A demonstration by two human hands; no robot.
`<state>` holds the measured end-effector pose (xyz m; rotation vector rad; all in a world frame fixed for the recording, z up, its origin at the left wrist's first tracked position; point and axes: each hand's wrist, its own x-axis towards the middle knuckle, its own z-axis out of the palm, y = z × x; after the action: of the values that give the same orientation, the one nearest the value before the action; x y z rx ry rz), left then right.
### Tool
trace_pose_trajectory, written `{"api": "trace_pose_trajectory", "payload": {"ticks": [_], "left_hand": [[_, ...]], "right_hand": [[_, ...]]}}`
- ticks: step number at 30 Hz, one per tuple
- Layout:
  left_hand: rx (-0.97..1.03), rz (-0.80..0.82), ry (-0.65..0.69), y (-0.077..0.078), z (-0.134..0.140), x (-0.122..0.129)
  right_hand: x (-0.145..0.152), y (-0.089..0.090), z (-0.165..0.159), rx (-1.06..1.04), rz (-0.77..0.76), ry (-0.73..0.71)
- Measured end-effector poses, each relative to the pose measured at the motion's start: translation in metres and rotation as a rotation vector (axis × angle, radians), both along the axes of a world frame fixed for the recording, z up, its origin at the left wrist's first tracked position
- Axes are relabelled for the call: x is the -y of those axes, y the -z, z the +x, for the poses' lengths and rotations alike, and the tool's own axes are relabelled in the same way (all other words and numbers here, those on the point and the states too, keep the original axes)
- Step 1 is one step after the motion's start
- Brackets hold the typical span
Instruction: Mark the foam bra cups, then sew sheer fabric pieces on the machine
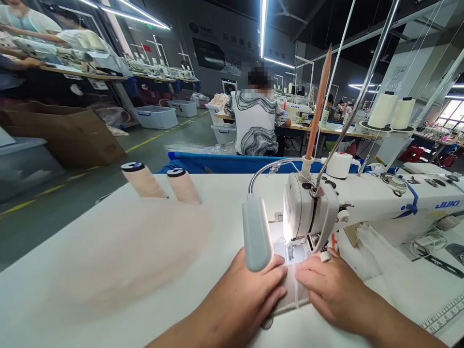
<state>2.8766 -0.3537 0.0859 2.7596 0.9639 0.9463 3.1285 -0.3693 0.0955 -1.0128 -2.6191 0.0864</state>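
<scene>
Under the lit presser foot [292,252] of a white JUKI sewing machine [362,193] lies thin, pale sheer fabric [286,297]. A narrow white strip [296,287] runs down it toward me. On the left of the strip, my left hand [246,290] is closed on the fabric, thumb and fingers close to the foot and partly behind the grey lamp head [257,234]. From the right, my right hand [329,285] pinches the fabric beside the strip, its fingertips just below the foot. The fingers' undersides are hidden.
Blurred sheer beige fabric [130,251] spreads over the table's left side. Two thread cones [143,181] stand behind it. A brown pencil [319,106] sticks up from the machine head. At right lie a clear ruler [444,314] and dark tweezers [442,265]. A person [255,116] sits ahead.
</scene>
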Motion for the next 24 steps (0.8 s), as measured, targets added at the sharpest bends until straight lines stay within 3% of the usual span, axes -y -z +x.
{"api": "trace_pose_trajectory", "payload": {"ticks": [7,15,20,24], "left_hand": [[-0.012,0.043,0.096,0.023,0.007,0.012],[0.031,0.083,0.105,0.011,0.005,0.003],[0.048,0.092,0.124,0.020,0.005,0.008],[0.050,0.107,0.105,0.020,0.007,0.008]], "right_hand": [[0.003,0.002,0.002,-0.010,-0.013,-0.052],[-0.001,0.004,0.003,-0.034,-0.004,-0.008],[0.002,0.003,0.003,-0.040,0.007,-0.084],[0.002,0.004,0.001,-0.050,0.013,-0.065]]}}
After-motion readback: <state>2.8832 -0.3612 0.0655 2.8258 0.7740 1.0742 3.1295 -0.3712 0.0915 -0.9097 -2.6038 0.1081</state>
